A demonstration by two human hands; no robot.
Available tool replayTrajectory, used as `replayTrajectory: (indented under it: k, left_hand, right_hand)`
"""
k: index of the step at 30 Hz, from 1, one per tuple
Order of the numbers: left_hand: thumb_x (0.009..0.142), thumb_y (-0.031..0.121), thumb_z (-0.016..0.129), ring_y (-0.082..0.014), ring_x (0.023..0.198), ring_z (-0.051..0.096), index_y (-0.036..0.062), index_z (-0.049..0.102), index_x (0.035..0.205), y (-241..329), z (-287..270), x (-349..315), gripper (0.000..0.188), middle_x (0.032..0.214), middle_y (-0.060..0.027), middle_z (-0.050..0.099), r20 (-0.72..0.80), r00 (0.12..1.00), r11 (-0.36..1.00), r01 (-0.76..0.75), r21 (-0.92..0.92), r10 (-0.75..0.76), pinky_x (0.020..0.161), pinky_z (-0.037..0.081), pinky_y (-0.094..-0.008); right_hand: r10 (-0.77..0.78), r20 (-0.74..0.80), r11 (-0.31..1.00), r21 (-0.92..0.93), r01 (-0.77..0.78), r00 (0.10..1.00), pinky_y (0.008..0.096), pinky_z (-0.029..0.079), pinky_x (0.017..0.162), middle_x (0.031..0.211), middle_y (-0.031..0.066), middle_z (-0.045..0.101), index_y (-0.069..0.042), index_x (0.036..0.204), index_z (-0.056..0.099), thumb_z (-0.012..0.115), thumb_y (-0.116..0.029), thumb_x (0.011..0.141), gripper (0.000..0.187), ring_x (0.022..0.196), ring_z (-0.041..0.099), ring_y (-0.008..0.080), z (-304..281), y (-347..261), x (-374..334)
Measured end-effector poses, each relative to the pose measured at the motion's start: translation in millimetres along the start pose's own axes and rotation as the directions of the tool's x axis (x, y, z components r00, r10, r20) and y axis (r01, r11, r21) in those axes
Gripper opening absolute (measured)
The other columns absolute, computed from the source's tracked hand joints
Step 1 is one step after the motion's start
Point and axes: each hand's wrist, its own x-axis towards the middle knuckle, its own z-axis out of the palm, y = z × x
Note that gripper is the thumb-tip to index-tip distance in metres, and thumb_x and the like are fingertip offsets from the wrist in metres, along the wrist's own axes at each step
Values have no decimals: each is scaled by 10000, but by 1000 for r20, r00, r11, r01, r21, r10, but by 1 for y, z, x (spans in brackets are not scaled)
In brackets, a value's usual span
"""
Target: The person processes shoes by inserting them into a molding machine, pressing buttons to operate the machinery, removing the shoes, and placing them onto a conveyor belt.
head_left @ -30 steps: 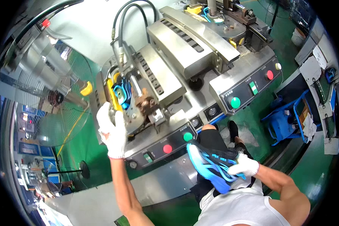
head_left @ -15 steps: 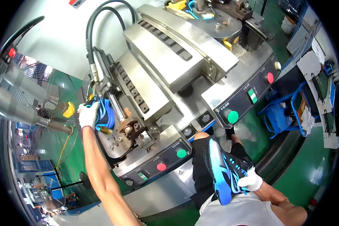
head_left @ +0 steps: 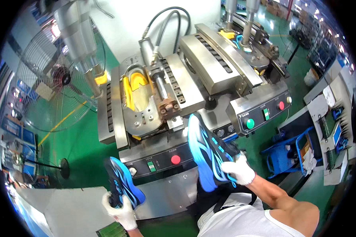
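Left hand (head_left: 122, 211), fingers wrapped round one blue shoe (head_left: 122, 182), holds it low in front of the press (head_left: 154, 114); right hand (head_left: 237, 170) grips a second blue shoe (head_left: 205, 152) sole-up. Beyond, the yellow mould (head_left: 135, 89) sits empty, so loading looks undone

Green painted factory floor (head_left: 83, 138), yellow line across it. Steel press machine (head_left: 209, 67) centre, black hoses, red and green buttons on front panel. Wire-cage pedestal fan (head_left: 55, 79) left. Blue crate (head_left: 288, 158) right. White wall (head_left: 126, 19) behind. Bright overhead light.
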Motion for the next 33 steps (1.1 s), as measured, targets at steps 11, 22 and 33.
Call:
replayTrajectory:
  k: [11,22,33]
  left_hand:
    - [753,297,837,-394,955,692,70,728,990,-132,9,-96,345,1038,-176,730,376,905,968,124,218,-200,873,556,-485]
    - [795,192,860,-409,1158,662,37,638,1248,-172,17,-108,528,1285,-217,668,284,953,993,84,79,-103,1006,544,-478]
    - [794,125,849,-372,1141,687,-9,633,1273,-157,34,-103,543,1276,-222,694,279,956,996,-86,-27,91,1016,543,-444]
  right_hand:
    - [-289,165,558,-771,306,943,272,462,647,810,16,666,-22,938,748,783,-231,877,221,675,552,108,210,-59,283]
    - [-493,154,-344,-939,-29,856,415,570,990,1188,272,728,-1,1124,772,707,-269,804,423,1110,724,393,223,30,487]
    - [-234,199,-231,-962,144,952,445,545,1015,1313,278,682,-10,1239,729,700,-413,841,567,1189,682,417,205,-22,439]
